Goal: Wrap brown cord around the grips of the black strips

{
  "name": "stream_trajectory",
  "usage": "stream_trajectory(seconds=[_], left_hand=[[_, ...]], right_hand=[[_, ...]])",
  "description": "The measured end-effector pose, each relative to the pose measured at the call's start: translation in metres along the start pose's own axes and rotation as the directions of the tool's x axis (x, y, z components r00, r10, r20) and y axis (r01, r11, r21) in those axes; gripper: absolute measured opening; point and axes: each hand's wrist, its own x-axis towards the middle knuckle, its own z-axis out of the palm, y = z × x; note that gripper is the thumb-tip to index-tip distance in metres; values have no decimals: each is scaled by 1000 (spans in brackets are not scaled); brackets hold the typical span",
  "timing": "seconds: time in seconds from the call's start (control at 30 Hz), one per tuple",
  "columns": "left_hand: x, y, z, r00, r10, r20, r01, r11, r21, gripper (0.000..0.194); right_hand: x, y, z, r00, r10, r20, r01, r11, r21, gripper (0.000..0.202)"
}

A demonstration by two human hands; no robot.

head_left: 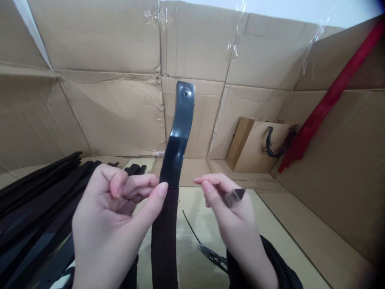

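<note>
A curved, glossy black strip with a small hole near its top end rises upright before me. Its lower part is covered by a dark fabric sleeve. My left hand grips the strip's left edge between thumb and fingers, right where the sleeve ends. To the right of the strip and apart from it, my right hand has thumb and forefinger nearly together. A small tool with a flat metal tip sticks out of that hand; its kind and its other end are hidden.
Thread snips lie on the table beside a thin black strand. Many dark strips are piled at left. Cardboard walls surround the table. A paper bag stands back right, near a hanging red ribbon.
</note>
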Motion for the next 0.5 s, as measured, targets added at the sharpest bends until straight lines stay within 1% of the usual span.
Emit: stream_trajectory(seconds=[0.07, 0.1, 0.17, 0.27, 0.33, 0.37, 0.43, 0.5], left_hand=[[-2, 0, 0, 1000, 3, 6, -3, 1000, -3, 39], [-2, 0, -1, 1000, 2, 18, -2, 1000, 0, 39], [-3, 0, -1, 999, 13, 41, -13, 1000, 2, 40], [-4, -1, -1, 998, 6, 64, -6, 1000, 7, 40], [-3, -1, 0, 998, -1, 66, 0, 1000, 2, 40], [-3, -1, 0, 998, -6, 63, 6, 1000, -2, 40], [-2, -1, 0, 999, -6, 53, 7, 1000, -13, 40], [-1, -2, -2, 998, -9, 58, 11, 999, -31, 40]], right_hand=[[-8, -7, 6, 993, -19, 116, 15, 999, 36, 21], [-12, -9, 9, 988, -38, 150, 34, 999, 33, 21], [-18, -11, 14, 981, -87, 171, 89, 996, -5, 24], [-19, -10, 16, 975, -159, 156, 171, 983, -68, 21], [-17, -8, 13, 971, -194, 142, 209, 973, -102, 20], [-14, -6, 10, 973, -202, 115, 216, 969, -124, 20], [-8, 1, 3, 979, -199, 34, 202, 963, -176, 21], [1, 11, -4, 985, -169, -43, 155, 961, -230, 18]])
